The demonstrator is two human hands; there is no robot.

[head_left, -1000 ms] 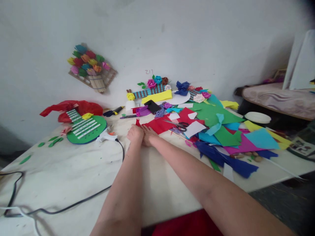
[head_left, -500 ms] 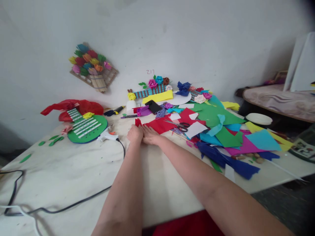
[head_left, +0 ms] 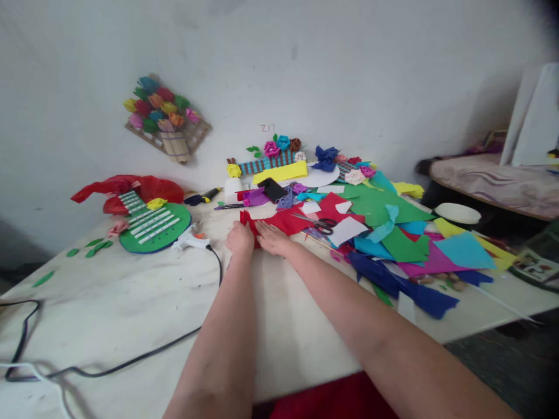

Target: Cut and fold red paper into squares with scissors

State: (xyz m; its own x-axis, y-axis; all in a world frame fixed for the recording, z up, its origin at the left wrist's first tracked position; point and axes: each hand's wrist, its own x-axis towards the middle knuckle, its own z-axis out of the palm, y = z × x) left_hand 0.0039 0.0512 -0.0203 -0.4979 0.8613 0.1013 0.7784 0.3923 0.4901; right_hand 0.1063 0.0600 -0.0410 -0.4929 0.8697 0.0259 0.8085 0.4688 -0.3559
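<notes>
Both my arms stretch out over a white table. My left hand is closed on the near edge of a small piece of red paper that sticks up between the two hands. My right hand lies beside it, fingers stretched flat on the same red paper, pressing it onto the table. The two hands touch each other. Just beyond them lies a larger red sheet with black-handled scissors on it.
A glue gun lies left of my hands, its black cord running toward the near edge. A green round craft board, a red plastic bag, loose coloured sheets, paper flowers and a white plate surround them.
My right hand has slid a little forward and to the right, flattening onto the red paper. More of the red piece shows between the hands. My left hand has stayed nearly in place.
</notes>
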